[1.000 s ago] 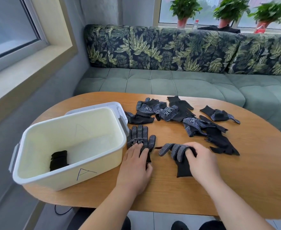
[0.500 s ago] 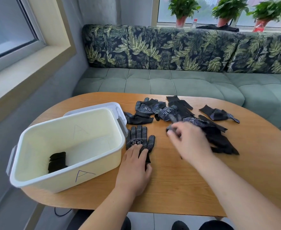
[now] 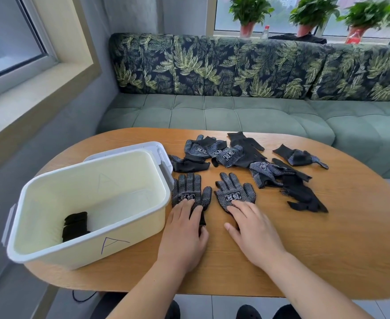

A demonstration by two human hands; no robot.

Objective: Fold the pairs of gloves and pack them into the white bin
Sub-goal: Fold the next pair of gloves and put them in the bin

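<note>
Black dotted gloves lie flat under our hands: left glove (image 3: 190, 192) under our flat, open left hand (image 3: 184, 236), right glove (image 3: 234, 192) under our flat, open right hand (image 3: 253, 233).

The gloves (image 3: 234, 192) in front of me are black knit cloth, studded with pale grip dots. My bin (image 3: 141, 231) is smooth, faintly glossy white plastic; the table (image 3: 327, 238) matt, grained wood; the sofa (image 3: 235, 111) soft, matt cloth.

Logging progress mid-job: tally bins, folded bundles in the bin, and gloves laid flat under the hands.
Bin: 1
Folded bundle: 1
Flat gloves: 2
Total: 4
Loose heap behind: too tangled to count.
</note>
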